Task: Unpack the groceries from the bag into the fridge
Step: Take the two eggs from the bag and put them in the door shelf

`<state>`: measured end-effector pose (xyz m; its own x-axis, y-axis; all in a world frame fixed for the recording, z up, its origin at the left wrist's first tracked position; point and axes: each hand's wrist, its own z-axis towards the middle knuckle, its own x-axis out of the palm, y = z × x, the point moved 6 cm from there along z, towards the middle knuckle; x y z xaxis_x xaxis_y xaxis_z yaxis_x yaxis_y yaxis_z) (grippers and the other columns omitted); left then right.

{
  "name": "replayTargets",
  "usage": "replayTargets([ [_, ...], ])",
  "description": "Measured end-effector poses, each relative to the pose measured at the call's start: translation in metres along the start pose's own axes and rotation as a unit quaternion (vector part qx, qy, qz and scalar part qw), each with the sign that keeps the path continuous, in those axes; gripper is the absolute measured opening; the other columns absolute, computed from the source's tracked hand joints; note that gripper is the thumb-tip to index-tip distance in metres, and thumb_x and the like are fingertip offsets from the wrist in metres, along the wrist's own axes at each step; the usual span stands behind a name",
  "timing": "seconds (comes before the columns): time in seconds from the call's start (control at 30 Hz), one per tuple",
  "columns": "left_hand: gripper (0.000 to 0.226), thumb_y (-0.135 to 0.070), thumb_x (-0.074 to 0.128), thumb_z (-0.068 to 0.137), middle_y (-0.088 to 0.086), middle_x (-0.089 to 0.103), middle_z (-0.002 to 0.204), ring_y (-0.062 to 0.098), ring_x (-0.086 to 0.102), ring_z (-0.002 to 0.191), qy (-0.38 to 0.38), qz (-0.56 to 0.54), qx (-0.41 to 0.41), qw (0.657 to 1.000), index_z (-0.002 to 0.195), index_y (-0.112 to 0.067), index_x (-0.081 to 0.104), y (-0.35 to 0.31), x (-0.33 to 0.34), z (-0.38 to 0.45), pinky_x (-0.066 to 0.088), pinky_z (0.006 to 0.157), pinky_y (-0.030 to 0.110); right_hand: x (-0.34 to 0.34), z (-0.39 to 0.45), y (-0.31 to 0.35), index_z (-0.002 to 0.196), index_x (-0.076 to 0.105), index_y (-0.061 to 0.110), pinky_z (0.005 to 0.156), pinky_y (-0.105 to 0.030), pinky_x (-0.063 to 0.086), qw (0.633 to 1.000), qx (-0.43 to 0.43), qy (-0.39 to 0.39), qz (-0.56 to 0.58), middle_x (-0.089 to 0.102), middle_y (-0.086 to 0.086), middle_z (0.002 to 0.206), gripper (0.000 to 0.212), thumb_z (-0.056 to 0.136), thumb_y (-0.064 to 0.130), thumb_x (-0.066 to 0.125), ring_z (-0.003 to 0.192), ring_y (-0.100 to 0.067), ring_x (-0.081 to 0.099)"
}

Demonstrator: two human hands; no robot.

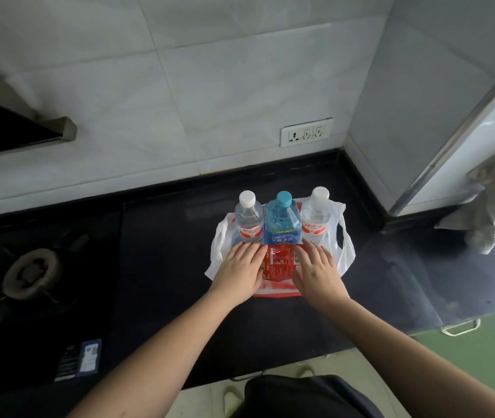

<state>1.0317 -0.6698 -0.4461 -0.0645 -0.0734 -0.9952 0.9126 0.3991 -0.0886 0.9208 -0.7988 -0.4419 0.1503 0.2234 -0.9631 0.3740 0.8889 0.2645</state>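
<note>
On the dark counter (161, 267) lies a white bag (345, 251), spread flat. On it stand three bottles in a row: clear (249, 221), blue (282, 224), clear (315, 220). In front of them lies a red packet (279, 263). The left hand (241, 270) and right hand (318, 276) rest open and flat on both sides of the packet, touching it, gripping nothing
</note>
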Motion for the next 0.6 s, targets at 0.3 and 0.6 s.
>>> replayTargets([
  [0.3,0.055,-0.028,0.066,0.089,0.007,0.055,0.136,0.024,0.05,0.127,-0.029,-0.031,0.026,0.999,0.139,-0.01,0.049,-0.005,-0.014,-0.002,0.04,0.109,0.042,-0.012,-0.014,0.005,0.114,0.064,0.013,0.067,-0.04,0.057,0.991,-0.056,-0.048,0.112,0.061,-0.005,0.104,0.024,0.091,0.02,0.062,0.081,-0.025,0.065],
  [0.6,0.031,-0.005,0.084,0.067,-0.001,0.074,0.095,0.02,0.071,0.087,-0.141,-0.078,0.112,0.98,0.096,-0.014,0.077,-0.016,-0.015,-0.041,0.058,0.07,0.033,-0.018,-0.053,0.0,0.096,0.072,0.016,0.069,-0.033,0.056,0.982,-0.155,-0.086,0.059,0.071,0.001,0.091,0.013,0.083,0.015,0.073,0.079,-0.019,0.067],
])
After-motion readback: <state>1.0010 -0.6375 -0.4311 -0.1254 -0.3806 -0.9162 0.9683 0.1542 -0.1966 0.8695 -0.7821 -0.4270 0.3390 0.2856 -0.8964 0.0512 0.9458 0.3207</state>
